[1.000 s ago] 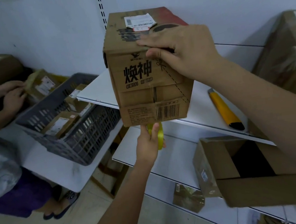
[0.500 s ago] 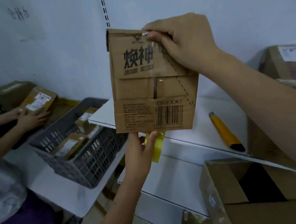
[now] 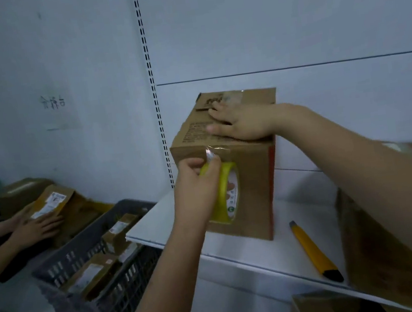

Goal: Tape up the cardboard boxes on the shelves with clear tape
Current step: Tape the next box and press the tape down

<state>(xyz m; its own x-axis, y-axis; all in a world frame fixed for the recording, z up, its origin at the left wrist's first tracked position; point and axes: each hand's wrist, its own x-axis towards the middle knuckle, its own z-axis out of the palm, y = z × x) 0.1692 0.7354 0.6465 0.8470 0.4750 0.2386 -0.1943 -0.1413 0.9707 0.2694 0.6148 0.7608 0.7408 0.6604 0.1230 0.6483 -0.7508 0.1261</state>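
Observation:
A brown cardboard box [image 3: 250, 176] stands on the white shelf [image 3: 251, 252]. My right hand [image 3: 237, 123] lies flat on the box's top with its fingers spread. My left hand [image 3: 195, 186] grips a yellow roll of clear tape [image 3: 226, 192] against the box's near side. A strip of clear tape [image 3: 211, 152] runs from the roll up to the top front edge of the box.
A yellow utility knife [image 3: 314, 251] lies on the shelf right of the box. Another cardboard box [image 3: 386, 257] stands at the right, an open one [image 3: 332, 306] below. At the left, a grey crate [image 3: 96, 269] holds several parcels, and another person's hands [image 3: 33, 225] handle a parcel.
The box, held up in the air before, now stands on the shelf. My right hand moved from gripping its edge to lying on its top. My left hand brought the tape roll up against its side.

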